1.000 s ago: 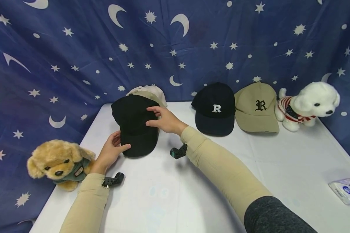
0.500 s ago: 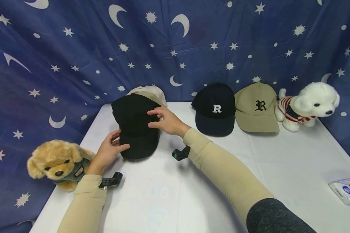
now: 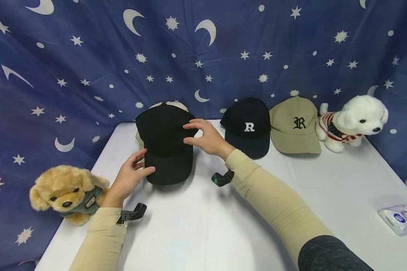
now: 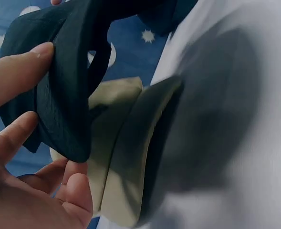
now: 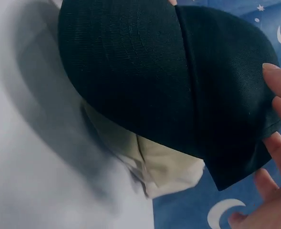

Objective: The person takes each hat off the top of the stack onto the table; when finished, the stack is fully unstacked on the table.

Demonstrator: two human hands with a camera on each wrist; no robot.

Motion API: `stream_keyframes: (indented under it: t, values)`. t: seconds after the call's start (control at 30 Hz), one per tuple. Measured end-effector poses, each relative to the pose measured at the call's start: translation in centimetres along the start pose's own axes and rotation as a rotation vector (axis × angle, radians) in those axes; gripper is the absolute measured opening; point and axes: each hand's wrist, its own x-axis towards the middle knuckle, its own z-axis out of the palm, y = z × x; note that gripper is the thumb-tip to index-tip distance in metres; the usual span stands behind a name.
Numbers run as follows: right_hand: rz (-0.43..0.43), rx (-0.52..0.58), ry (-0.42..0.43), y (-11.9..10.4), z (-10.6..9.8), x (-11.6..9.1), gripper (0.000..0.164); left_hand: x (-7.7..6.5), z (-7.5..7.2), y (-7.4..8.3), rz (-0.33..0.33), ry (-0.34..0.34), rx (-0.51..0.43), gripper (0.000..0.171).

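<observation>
Between both hands is a plain black baseball cap, crown up and brim toward me, raised off the table with its shadow below. My left hand pinches its left side where brim meets crown, thumb in front and fingers behind. On the other side, my right hand grips the crown's edge, thumb and fingers spread apart. Behind it, mostly hidden in the head view, stands a khaki cap, its brim resting on the table in the left wrist view. A whitish cap peeks out at the top.
Further right stand a navy cap with a white R and a tan cap with a black R. A white plush dog sits beside them. A brown plush dog is at left, a tissue pack at right.
Both hands have carried the black cap to the right, away from the khaki cap, whose left edge now shows. The head view has shifted slightly.
</observation>
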Motion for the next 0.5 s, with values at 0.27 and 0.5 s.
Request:
stream_keyframes:
  t: [0.27, 0.5]
  values:
    - [-0.037, 0.036, 0.059, 1.2, -1.7, -1.2, 0.027, -0.3, 2.1, 0.7, 0.018, -0.030, -0.025, 0.076]
    - [-0.032, 0.089, 0.084, 1.8, -2.9, -2.6, 0.019, -0.2, 4.2, 0.6, 0.018, -0.071, -0.036, 0.073]
